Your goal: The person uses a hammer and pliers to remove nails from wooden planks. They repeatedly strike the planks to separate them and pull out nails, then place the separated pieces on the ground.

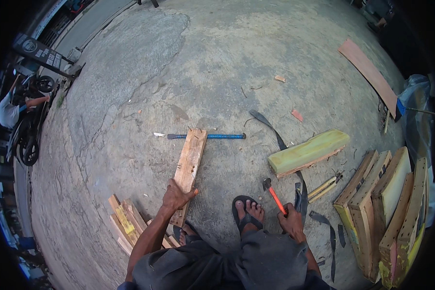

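Observation:
My left hand [176, 195] is closed round the near part of a wooden board [191, 157] that has several nails in it. The board's far end lies across a blue pry bar [225, 137] on the concrete. In my right hand [291, 221] is a hammer [274, 195] with an orange handle, gripped by the handle, its dark head pointing away from me and to the left. The hammer is apart from the board, on the other side of my sandalled foot [248, 212].
Wood pieces [125, 220] lie beside my left forearm. To the right are a yellow-green padded block [309, 151], dark straps [270, 126], yellow-handled pincers [322, 189] and a stack of padded wooden frames [372, 203]. A thin reddish board [369, 75] lies farther off. A person [8, 112] is by a motorcycle [29, 145] at left.

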### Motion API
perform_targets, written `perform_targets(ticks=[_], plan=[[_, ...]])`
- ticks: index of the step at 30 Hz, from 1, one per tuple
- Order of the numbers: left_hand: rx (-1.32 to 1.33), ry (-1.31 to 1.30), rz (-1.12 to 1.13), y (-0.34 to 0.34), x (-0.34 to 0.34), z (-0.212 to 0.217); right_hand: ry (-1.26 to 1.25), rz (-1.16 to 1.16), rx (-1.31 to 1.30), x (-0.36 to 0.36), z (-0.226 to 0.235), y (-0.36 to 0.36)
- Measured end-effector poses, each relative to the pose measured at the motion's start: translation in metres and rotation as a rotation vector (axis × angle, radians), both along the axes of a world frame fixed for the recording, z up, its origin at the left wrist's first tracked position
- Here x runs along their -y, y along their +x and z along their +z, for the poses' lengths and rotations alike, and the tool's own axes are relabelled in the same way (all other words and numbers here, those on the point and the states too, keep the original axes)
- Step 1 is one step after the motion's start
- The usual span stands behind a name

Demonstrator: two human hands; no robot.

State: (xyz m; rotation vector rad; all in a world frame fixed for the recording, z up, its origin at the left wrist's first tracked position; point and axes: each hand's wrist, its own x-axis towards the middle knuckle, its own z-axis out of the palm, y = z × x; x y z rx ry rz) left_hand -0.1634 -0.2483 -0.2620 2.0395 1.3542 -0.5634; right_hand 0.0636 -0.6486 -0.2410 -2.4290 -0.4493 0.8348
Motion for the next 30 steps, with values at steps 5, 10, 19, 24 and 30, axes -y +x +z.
perform_targets(ticks=[5, 10, 19, 24, 30], plan=[[-0.049, -0.075, 0.037, 0.012, 0.011, -0.016, 0.107, 0.178, -0.149, -0.109, 0.024, 0.012], [-0.091, 0.004, 0.044, 0.013, 0.020, -0.014, 0.573, 0.396, 0.090, -0.241, 0.106, 0.023], [-0.047, -0.063, 0.044, 0.030, 0.017, 0.013, 0.219, 0.530, 0.168, -0.291, 0.010, 0.037], [-0.052, -0.105, 0.084, 0.027, 0.016, 0.019, 0.749, 0.331, 0.220, -0.314, 0.088, 0.025], [-0.107, -0.082, 0.029, 0.033, 0.018, 0.033, 0.198, 0.637, 0.248, -0.311, 0.040, 0.057]])
